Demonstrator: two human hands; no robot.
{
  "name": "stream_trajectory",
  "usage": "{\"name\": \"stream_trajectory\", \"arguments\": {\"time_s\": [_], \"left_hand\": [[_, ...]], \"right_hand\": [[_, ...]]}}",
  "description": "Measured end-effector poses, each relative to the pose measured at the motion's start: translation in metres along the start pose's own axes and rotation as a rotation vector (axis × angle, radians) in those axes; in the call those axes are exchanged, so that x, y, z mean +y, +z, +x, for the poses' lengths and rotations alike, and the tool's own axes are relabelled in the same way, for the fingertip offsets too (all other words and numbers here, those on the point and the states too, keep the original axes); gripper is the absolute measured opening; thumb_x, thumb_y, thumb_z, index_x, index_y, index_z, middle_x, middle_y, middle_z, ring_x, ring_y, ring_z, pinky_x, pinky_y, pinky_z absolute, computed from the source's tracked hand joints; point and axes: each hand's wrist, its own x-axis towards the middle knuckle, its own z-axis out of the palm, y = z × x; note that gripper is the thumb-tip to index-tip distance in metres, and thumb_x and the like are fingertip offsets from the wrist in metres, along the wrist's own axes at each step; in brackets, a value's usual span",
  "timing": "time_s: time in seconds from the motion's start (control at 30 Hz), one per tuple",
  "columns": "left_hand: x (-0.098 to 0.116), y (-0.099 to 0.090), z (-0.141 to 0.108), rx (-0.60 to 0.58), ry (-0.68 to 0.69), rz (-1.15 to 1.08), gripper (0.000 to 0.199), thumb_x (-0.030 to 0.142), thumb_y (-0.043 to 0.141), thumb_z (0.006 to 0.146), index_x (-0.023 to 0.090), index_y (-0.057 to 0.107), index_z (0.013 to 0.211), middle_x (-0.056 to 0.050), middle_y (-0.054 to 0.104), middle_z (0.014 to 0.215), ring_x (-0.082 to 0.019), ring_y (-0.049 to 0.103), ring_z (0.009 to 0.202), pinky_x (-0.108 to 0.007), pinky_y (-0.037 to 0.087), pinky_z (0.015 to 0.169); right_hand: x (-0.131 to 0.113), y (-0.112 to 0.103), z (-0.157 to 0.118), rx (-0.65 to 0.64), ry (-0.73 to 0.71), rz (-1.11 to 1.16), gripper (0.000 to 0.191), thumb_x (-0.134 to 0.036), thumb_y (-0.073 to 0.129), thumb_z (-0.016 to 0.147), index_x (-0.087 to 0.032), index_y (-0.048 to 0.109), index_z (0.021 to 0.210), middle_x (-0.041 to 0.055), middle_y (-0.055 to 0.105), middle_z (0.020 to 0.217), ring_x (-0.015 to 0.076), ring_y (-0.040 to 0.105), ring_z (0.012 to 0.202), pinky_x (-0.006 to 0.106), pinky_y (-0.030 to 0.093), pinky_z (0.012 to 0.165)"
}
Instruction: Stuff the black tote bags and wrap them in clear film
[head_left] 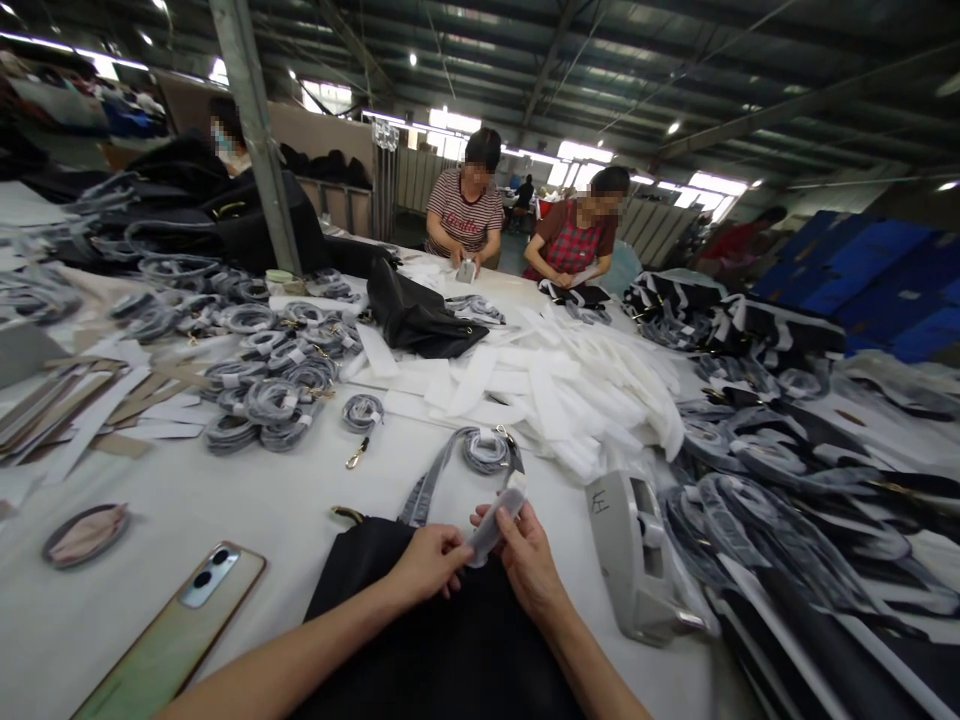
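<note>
A black bag lies nearest me, with a plastic-wrapped strap rising from its top. Over the bag, my left hand pinches the lower end of a white foam-wrapped part of the strap. Around the upper part of that wrapped piece, my right hand has its fingers closed. A coiled strap with a white band and a gold clasp rests just beyond my hands. Another coil with a gold hook lies to the left of it.
A grey tape dispenser stands at right. A phone and an oval ring with pink cloth lie at left. White foam strips and many coiled straps cover the table beyond. Two people work across it; wrapped straps fill the right side.
</note>
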Motion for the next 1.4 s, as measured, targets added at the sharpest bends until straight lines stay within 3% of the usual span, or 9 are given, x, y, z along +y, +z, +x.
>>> {"name": "stream_trajectory", "arguments": {"time_s": [0.2,0.33,0.43,0.6,0.73,0.83,0.97,1.27,1.4], "left_hand": [[-0.006,-0.006,-0.005,0.026,0.010,0.171,0.024,0.035,0.051,0.081,0.016,0.058,0.068,0.001,0.055,0.050,-0.016,0.055,0.044,-0.026,0.040,0.048],[-0.005,-0.006,-0.005,0.046,0.069,0.218,0.011,0.022,0.055,0.076,0.017,0.063,0.071,-0.005,0.066,0.072,-0.020,0.061,0.072,-0.029,0.042,0.068],[-0.001,-0.008,-0.006,0.041,0.070,0.186,0.008,0.023,0.059,0.072,0.016,0.064,0.072,-0.004,0.065,0.072,-0.019,0.058,0.073,-0.029,0.040,0.070],[0.012,-0.023,-0.003,-0.032,0.074,-0.021,0.040,0.030,0.073,0.061,0.017,0.062,0.097,0.000,0.064,0.084,-0.013,0.051,0.068,-0.025,0.039,0.063],[0.018,-0.030,0.000,-0.105,0.039,-0.230,0.033,0.043,0.070,0.067,0.015,0.058,0.080,0.002,0.056,0.069,-0.009,0.044,0.059,-0.022,0.032,0.053],[0.016,-0.034,-0.005,-0.144,0.018,-0.365,0.036,0.044,0.071,0.065,0.017,0.051,0.077,0.005,0.050,0.065,-0.006,0.037,0.054,-0.020,0.022,0.047],[0.011,-0.039,-0.020,-0.175,0.034,-0.483,0.042,0.037,0.075,0.062,0.020,0.052,0.092,0.004,0.056,0.078,-0.005,0.035,0.055,-0.019,0.019,0.045],[0.005,-0.040,-0.039,-0.267,0.143,-0.477,0.033,0.039,0.073,0.072,0.014,0.066,0.092,-0.001,0.059,0.077,-0.011,0.049,0.068,-0.023,0.039,0.062],[0.000,-0.038,-0.039,-0.189,0.189,-0.460,0.032,0.042,0.071,0.075,0.015,0.064,0.089,-0.001,0.059,0.078,-0.012,0.050,0.071,-0.024,0.041,0.066]], "right_hand": [[0.013,-0.005,-0.010,-0.286,-0.078,-0.478,0.037,-0.031,0.065,0.078,-0.022,0.057,0.113,0.0058,0.067,0.105,0.0235,0.062,0.098,0.038,0.046,0.091],[0.028,-0.013,-0.012,-0.256,-0.228,-0.863,0.024,-0.019,0.053,0.082,-0.021,0.062,0.105,0.0049,0.068,0.096,0.0224,0.062,0.089,0.036,0.047,0.084],[0.036,-0.019,-0.010,-0.231,-0.305,-1.032,0.018,-0.015,0.050,0.083,-0.021,0.064,0.093,0.0050,0.068,0.090,0.0224,0.061,0.085,0.034,0.046,0.080],[0.039,-0.017,-0.015,-0.245,-0.457,-1.134,0.028,-0.009,0.041,0.085,-0.021,0.065,0.091,0.0064,0.065,0.088,0.0210,0.058,0.086,0.033,0.046,0.078],[0.031,-0.009,-0.023,-0.373,-0.522,-1.034,0.039,-0.004,0.040,0.078,-0.023,0.067,0.100,0.0071,0.065,0.105,0.0214,0.056,0.104,0.033,0.044,0.090],[0.024,-0.009,-0.025,-0.254,-0.336,-0.907,0.045,-0.005,0.042,0.074,-0.023,0.066,0.108,0.0044,0.068,0.104,0.0201,0.060,0.101,0.032,0.045,0.091],[0.023,-0.011,-0.018,-0.084,-0.081,-0.829,0.029,-0.028,0.045,0.086,-0.019,0.070,0.099,0.0044,0.071,0.088,0.0210,0.065,0.083,0.032,0.048,0.078],[0.045,-0.006,-0.005,0.070,-0.054,-0.809,0.019,-0.024,0.059,0.074,-0.016,0.070,0.087,0.0034,0.071,0.073,0.0188,0.065,0.066,0.027,0.049,0.062],[0.043,-0.012,0.000,0.184,-0.128,-0.887,0.018,-0.018,0.054,0.074,-0.019,0.071,0.079,0.0058,0.071,0.078,0.0221,0.065,0.077,0.032,0.048,0.075]]}}
